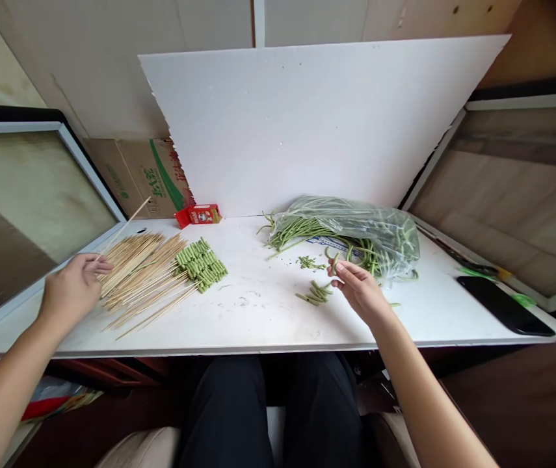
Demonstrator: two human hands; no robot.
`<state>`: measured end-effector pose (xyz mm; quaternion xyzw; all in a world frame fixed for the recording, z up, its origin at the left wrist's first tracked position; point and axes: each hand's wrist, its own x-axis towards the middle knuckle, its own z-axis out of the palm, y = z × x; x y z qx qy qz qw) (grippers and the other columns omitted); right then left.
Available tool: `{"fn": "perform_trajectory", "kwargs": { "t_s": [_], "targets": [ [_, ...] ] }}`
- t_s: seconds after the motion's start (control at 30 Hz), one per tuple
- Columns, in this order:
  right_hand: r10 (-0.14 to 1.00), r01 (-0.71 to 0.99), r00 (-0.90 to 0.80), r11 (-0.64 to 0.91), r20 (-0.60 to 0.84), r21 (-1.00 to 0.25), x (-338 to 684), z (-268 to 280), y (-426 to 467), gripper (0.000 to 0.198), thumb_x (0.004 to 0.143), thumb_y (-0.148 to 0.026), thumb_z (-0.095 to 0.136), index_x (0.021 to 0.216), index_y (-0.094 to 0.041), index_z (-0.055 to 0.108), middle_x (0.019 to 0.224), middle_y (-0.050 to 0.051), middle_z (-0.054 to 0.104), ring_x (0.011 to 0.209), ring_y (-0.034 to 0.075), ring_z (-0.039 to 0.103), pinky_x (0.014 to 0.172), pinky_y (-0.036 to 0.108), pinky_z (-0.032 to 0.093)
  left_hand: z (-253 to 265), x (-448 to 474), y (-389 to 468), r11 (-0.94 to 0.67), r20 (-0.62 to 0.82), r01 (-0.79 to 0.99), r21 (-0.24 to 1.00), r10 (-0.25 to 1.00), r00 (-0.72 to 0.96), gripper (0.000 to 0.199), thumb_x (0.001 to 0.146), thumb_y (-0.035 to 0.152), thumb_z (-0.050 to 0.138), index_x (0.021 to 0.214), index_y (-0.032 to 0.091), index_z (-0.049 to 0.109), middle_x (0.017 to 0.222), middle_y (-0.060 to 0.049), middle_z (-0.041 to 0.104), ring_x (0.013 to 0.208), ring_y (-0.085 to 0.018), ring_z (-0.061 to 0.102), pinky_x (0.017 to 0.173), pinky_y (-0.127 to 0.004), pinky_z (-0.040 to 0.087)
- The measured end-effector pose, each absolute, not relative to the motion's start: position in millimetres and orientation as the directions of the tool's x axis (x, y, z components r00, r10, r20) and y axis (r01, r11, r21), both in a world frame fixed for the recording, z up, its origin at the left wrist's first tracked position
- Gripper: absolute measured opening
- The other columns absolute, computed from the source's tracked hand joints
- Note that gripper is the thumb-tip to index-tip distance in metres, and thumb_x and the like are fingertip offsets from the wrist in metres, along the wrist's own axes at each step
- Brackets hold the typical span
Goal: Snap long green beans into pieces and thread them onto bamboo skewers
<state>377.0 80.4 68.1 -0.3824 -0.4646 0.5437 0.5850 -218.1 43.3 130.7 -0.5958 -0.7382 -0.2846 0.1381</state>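
My left hand (73,286) pinches a thin bamboo skewer (129,221), which slants up and away to the right. Beside it, many loose skewers (136,260) lie in a spread pile. Pieces of green bean are threaded on some skewers, forming a block of bean skewers (201,264) at the right end of the pile. Over on the right, my right hand (356,289) holds cut green bean pieces (335,262) between thumb and fingers. Just left of that hand, a small heap of cut bean pieces (315,294) rests on the white table (258,325).
A clear plastic bag of long beans (346,231) lies at the back right, with small bean trimmings (309,262) before it. A red box (199,215) stands at the back left. A black phone (504,304) lies at the right edge. A white board (326,123) leans behind.
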Motion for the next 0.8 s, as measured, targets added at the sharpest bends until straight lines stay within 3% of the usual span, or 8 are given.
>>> {"fn": "perform_trajectory", "kwargs": {
  "t_s": [0.07,0.17,0.27,0.33,0.53,0.8],
  "targets": [
    [0.99,-0.351,-0.082,0.076,0.112,-0.933,370.3,68.1,78.1,0.032,0.081,-0.049,0.088,0.103,-0.026,0.083,0.097,0.004,0.07,0.091,0.017,0.061,0.073,0.027,0.049,127.2,-175.2,34.7,0.019,0.561,0.957,0.291,0.806,-0.186,0.034,0.09,0.015,0.041,0.119,0.021,0.059,0.106,0.006,0.076,0.105,-0.014,0.07,0.101,-0.03,0.051],
    [0.988,-0.405,-0.118,0.042,0.098,-0.913,363.5,66.9,75.2,0.032,0.082,-0.048,0.088,0.105,-0.027,0.082,0.097,0.003,0.068,0.09,0.017,0.06,0.074,0.027,0.049,111.7,-109.9,25.4,-0.186,0.483,0.895,0.405,0.875,-0.036,0.036,0.088,0.011,0.04,0.118,0.02,0.058,0.102,0.0,0.075,0.093,-0.015,0.071,0.091,-0.029,0.054],
    [0.986,-0.42,-0.135,0.033,0.099,-0.907,360.2,66.1,72.7,0.028,0.083,-0.047,0.087,0.1,-0.025,0.082,0.096,0.003,0.068,0.089,0.017,0.059,0.074,0.028,0.049,86.5,-56.0,24.7,-0.319,0.442,0.828,0.462,0.892,0.096,0.027,0.098,0.021,0.04,0.115,0.02,0.06,0.094,-0.004,0.073,0.082,-0.019,0.069,0.077,-0.03,0.055],
    [0.985,-0.423,-0.146,0.027,0.097,-0.906,359.2,65.8,71.6,0.026,0.084,-0.046,0.087,0.096,-0.024,0.081,0.1,0.004,0.069,0.092,0.017,0.061,0.075,0.029,0.049,69.8,-28.9,27.7,-0.379,0.455,0.781,0.497,0.88,0.138,0.028,0.104,0.029,0.037,0.112,0.021,0.063,0.088,-0.004,0.07,0.082,-0.021,0.068,0.077,-0.032,0.054],
    [0.995,-0.452,-0.058,0.048,0.083,-0.891,356.5,59.0,74.1,0.028,0.081,-0.044,0.09,0.097,-0.023,0.082,0.092,0.004,0.067,0.086,0.016,0.058,0.07,0.027,0.048,37.6,11.0,39.7,-0.43,0.447,0.701,0.568,0.877,0.175,0.032,0.109,0.035,0.039,0.102,0.021,0.067,0.105,-0.008,0.073,0.099,-0.023,0.07,0.088,-0.035,0.054],
    [0.998,-0.518,0.008,0.062,0.068,-0.853,354.2,49.7,77.5,0.03,0.078,-0.045,0.093,0.091,-0.024,0.078,0.086,0.001,0.062,0.075,0.013,0.05,0.068,0.026,0.048,10.5,9.2,43.3,-0.41,0.433,0.697,0.588,0.888,0.157,0.036,0.11,0.04,0.04,0.127,0.02,0.066,0.117,-0.011,0.067,0.113,-0.026,0.067,0.098,-0.04,0.054]
  ]
}}
